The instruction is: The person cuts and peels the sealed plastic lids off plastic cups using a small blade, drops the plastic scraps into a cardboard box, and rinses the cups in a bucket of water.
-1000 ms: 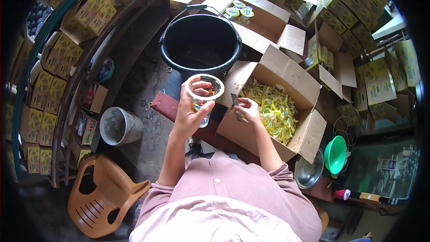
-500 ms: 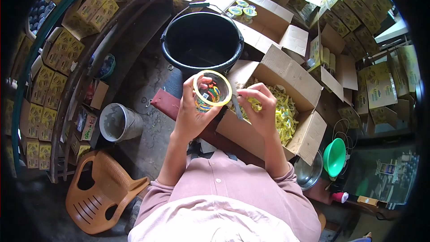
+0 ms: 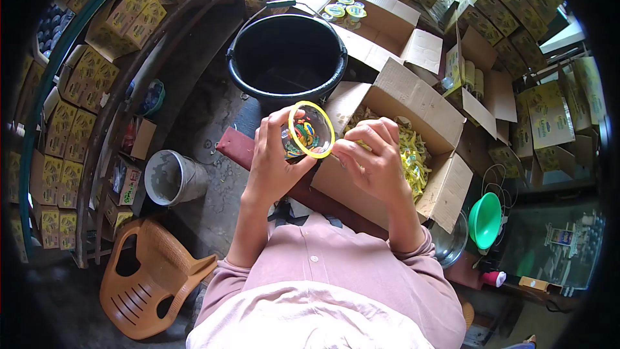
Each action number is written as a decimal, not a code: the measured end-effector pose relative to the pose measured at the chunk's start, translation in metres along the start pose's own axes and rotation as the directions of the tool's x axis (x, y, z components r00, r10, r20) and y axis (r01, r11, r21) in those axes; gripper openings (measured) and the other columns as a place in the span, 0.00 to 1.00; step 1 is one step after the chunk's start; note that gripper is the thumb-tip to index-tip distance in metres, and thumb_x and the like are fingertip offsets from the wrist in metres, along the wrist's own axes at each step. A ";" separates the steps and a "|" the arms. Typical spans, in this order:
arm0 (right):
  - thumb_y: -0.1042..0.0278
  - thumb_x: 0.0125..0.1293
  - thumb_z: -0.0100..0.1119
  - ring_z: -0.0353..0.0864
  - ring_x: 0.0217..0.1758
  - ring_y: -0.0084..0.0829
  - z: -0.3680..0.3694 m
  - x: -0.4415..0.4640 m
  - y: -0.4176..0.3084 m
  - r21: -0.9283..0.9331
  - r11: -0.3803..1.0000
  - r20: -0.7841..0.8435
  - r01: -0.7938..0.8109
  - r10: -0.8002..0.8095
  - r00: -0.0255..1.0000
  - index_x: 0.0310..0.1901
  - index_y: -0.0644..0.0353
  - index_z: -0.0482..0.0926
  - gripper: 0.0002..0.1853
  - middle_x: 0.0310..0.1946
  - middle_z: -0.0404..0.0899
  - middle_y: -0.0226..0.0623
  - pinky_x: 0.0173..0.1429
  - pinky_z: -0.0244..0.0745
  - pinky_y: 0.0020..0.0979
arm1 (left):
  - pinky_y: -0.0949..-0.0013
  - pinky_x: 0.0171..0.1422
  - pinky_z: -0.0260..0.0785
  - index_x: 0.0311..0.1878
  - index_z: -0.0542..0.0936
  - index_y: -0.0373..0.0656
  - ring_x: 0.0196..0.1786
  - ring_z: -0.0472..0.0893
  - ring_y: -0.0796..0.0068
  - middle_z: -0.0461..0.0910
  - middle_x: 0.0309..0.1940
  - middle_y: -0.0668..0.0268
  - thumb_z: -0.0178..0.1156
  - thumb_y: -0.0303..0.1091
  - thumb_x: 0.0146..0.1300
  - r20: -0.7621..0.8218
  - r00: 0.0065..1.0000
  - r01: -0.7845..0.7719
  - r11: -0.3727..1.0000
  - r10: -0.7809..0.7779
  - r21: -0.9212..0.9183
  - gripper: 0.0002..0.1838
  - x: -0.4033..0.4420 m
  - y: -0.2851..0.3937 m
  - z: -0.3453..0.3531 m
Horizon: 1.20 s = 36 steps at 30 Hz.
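Note:
A clear plastic cup (image 3: 310, 130) with a yellow rim is tilted toward the camera, and small colourful pieces lie inside it. My left hand (image 3: 274, 155) wraps round the cup from the left. Close to the right side of the rim is my right hand (image 3: 373, 158), its fingers bent and pinched together; what they hold, if anything, is too hidden to name. Beyond that hand stands an open cardboard box (image 3: 413, 97) full of yellow wrapped pieces (image 3: 413, 161). The large black bucket (image 3: 287, 58) is just past the cup.
A grey bucket (image 3: 173, 178) and a brown plastic chair (image 3: 145, 278) are at the left. On the right are a green bowl (image 3: 484, 221) and a metal bowl (image 3: 450, 242). Another open box (image 3: 384, 22) holds lidded cups. Shelves of printed cartons (image 3: 68, 132) line the left.
The cup has tilted more toward the camera and my right hand has come up beside its rim. The dark flat strip seen earlier at my right hand no longer shows.

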State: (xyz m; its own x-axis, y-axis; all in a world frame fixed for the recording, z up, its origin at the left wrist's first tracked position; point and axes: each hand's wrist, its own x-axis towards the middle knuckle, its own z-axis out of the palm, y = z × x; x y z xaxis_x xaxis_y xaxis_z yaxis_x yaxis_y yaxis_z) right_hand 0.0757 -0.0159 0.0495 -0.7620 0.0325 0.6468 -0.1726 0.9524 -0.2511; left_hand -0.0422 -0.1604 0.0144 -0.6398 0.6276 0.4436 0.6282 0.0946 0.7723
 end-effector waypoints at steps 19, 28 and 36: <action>0.68 0.54 0.60 0.73 0.40 0.32 0.004 -0.028 0.036 -0.057 0.954 -0.070 -0.294 0.290 0.954 0.29 0.56 0.79 0.03 0.32 0.75 0.31 0.49 0.61 0.34 | 0.61 0.57 0.63 0.56 0.61 0.41 0.52 0.72 0.61 0.71 0.48 0.56 0.70 0.28 0.42 -0.008 0.997 -0.073 0.990 0.072 -0.117 0.37 0.003 -0.008 0.005; 0.69 0.41 0.67 0.61 0.61 0.37 0.035 -0.152 0.096 -0.582 0.550 0.110 -0.599 0.783 0.613 0.29 0.49 0.82 0.09 0.53 0.67 0.38 0.66 0.49 0.41 | 0.66 0.56 0.67 0.57 0.58 0.40 0.51 0.75 0.64 0.72 0.47 0.55 0.69 0.27 0.44 0.044 0.997 -0.056 0.963 0.070 -0.265 0.38 0.012 -0.004 0.016; 0.76 0.46 0.59 0.57 0.66 0.40 0.024 -0.170 0.098 -0.433 0.523 0.042 -0.734 0.825 0.563 0.40 0.44 0.82 0.18 0.60 0.61 0.44 0.67 0.45 0.44 | 0.67 0.57 0.66 0.59 0.58 0.39 0.52 0.74 0.67 0.71 0.49 0.56 0.68 0.26 0.46 0.193 0.980 0.050 0.881 0.048 -0.471 0.38 0.026 -0.010 0.053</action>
State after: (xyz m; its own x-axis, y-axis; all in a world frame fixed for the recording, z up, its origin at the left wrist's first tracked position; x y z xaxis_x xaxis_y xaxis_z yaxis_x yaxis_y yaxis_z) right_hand 0.1734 0.0651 -0.1020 -0.5980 0.7915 0.1264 0.7394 0.6056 -0.2940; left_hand -0.0412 -0.1043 -0.0057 -0.5117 0.7685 0.3842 0.3129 -0.2497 0.9164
